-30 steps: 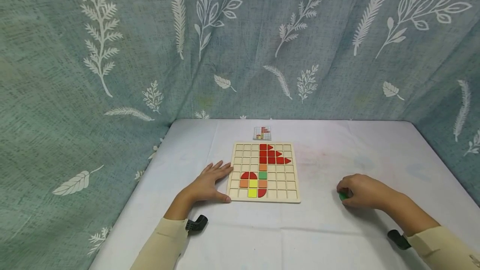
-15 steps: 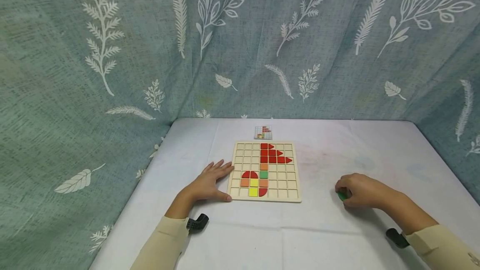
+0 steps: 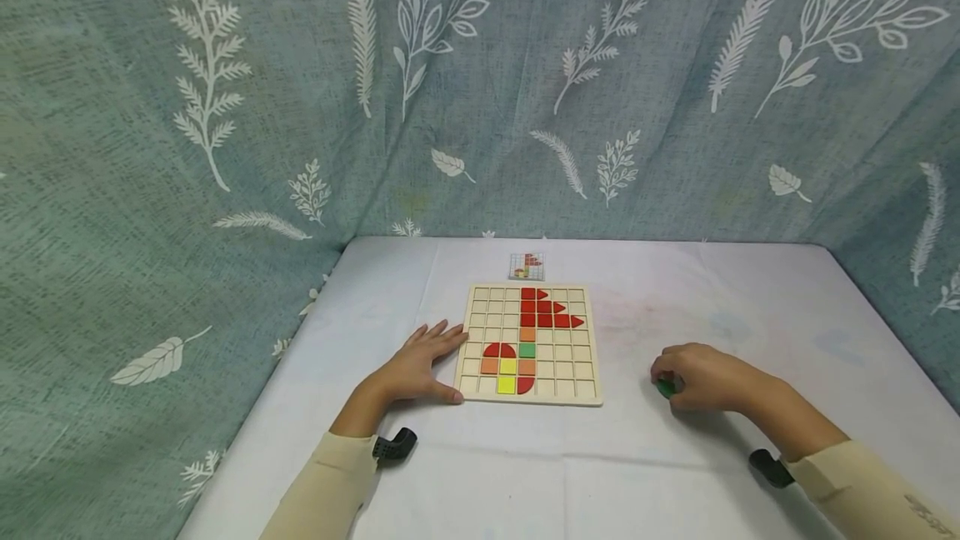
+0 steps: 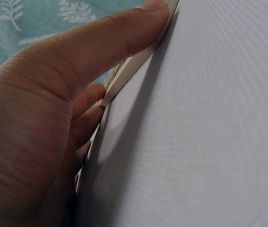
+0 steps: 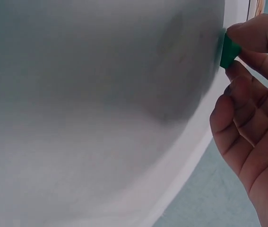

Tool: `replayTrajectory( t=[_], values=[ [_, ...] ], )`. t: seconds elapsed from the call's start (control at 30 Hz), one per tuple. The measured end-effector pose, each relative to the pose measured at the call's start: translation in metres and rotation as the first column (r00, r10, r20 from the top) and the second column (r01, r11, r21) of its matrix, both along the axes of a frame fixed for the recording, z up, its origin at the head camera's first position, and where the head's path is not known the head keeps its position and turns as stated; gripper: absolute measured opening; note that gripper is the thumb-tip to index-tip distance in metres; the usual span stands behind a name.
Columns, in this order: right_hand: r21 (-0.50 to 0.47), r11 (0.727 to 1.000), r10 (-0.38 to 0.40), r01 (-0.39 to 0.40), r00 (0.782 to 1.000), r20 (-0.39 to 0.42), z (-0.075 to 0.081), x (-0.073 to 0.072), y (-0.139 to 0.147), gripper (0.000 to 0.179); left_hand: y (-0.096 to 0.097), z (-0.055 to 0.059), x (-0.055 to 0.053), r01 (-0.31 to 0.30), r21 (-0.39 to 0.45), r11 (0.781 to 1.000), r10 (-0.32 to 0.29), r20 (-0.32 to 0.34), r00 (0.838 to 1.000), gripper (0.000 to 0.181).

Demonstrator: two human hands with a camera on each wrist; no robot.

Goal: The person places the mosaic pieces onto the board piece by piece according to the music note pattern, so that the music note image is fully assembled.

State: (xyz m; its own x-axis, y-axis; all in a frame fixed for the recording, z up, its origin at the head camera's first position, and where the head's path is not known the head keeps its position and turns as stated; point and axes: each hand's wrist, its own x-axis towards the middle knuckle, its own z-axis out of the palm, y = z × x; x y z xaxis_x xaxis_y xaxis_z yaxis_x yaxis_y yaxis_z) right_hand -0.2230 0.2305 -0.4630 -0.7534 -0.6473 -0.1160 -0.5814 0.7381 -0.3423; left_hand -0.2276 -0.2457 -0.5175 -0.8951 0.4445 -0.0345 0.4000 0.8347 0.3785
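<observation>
My right hand pinches a small green block between thumb and fingertips, to the right of the wooden grid board. In the right wrist view the other fingers curl loosely below it. My left hand lies spread at the board's left edge, thumb at the near corner and fingertips along the side. The left wrist view has the thumb against the board's pale edge. Set in the grid are red pieces, a green square, yellow squares and orange squares.
A small pattern card lies just behind the board, showing a similar coloured figure. White cloth covers the table. A green-blue leaf-print curtain hangs at the back and sides. Each wrist bears a black camera mount.
My right hand has moved a little left toward the board, carrying the green block. The left hand stays at the board's edge, and the pieces in the grid look the same.
</observation>
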Motion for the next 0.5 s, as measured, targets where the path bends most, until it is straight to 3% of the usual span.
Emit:
replayTrajectory(
  t=[0.33,0.5],
  values=[
    [-0.005,1.000,0.005,-0.005,1.000,-0.009,0.005,-0.004,-0.024,0.031,0.000,0.002,-0.003,0.004,0.000,1.000,-0.004,-0.003,1.000,0.115],
    [-0.009,0.999,0.049,-0.049,0.999,-0.016,0.005,-0.006,-0.039,0.030,-0.001,0.000,0.000,-0.001,0.007,1.000,0.000,0.009,1.000,0.115]
  ],
)
